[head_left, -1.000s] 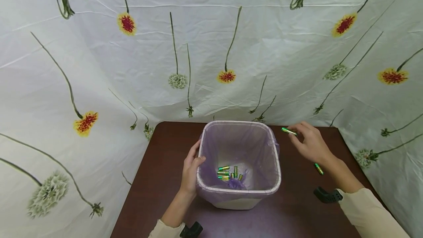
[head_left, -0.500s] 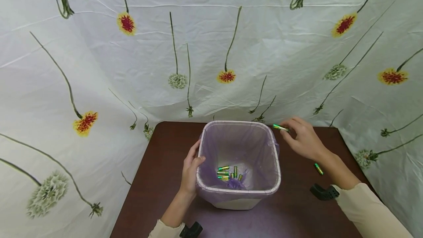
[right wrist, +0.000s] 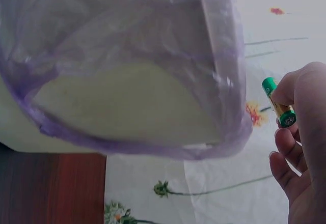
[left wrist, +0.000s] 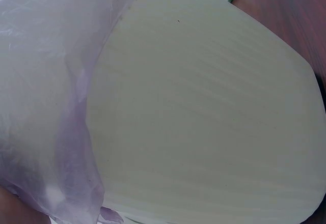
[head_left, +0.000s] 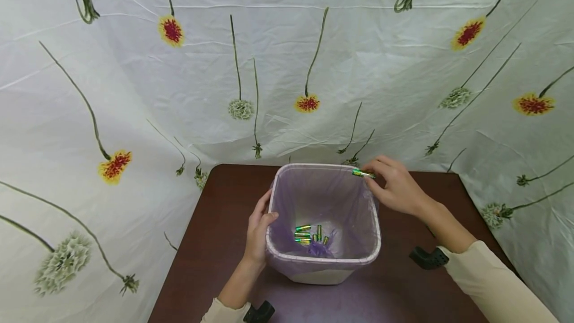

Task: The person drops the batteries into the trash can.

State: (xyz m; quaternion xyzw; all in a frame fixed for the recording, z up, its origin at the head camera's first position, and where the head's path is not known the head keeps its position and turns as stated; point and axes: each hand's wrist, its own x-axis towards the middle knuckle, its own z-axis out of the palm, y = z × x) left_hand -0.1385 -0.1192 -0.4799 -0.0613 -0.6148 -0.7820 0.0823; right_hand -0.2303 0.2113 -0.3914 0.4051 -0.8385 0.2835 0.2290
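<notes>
A white trash can [head_left: 329, 277] with a purple liner bag [head_left: 332, 198] over its rim stands on the table. My left hand [head_left: 257, 236] grips its left side, thumb at the rim and fingers along the outer wall. Between the thumb and fingers of my right hand [head_left: 396, 188] is a green and gold battery [head_left: 363, 173], pinched at the can's back right rim corner. The right wrist view shows this battery [right wrist: 279, 102] sticking out from the fingertips. Several similar batteries [head_left: 302, 235] lie at the bottom of the bag. The left wrist view is mostly the can's wall [left wrist: 204, 112].
The dark brown table [head_left: 215, 213] reaches back to a white flowered cloth [head_left: 278, 79] that hangs behind and at both sides. My right forearm [head_left: 448, 226] crosses over the right part of the table. Black straps [head_left: 429, 258] show near both cuffs.
My right hand has moved left with the battery, from beside the can to its back right rim. The loose battery on the table is now behind my forearm. My left hand stays put.
</notes>
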